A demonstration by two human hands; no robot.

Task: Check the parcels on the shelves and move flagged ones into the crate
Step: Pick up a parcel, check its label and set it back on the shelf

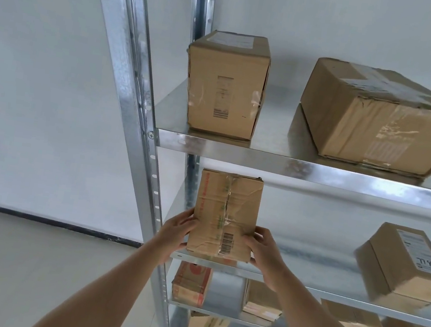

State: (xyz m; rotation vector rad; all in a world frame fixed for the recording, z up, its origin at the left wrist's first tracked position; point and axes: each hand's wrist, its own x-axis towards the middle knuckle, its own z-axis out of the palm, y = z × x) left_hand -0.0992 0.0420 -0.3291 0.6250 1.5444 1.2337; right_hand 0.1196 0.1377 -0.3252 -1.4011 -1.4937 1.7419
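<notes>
A tall, creased cardboard parcel (225, 214) with clear tape and a barcode stands at the left end of the second shelf (329, 291), at its front edge. My left hand (175, 231) holds its lower left side and my right hand (263, 250) holds its lower right side, fingers curled round the edges. No crate is in view.
On the top shelf (292, 163) stand an upright box (225, 84) and a wide battered box (387, 118). A labelled box (404, 267) sits at the right of the second shelf. Several more parcels (190, 283) fill the lower shelves. A steel upright (135, 96) flanks the left.
</notes>
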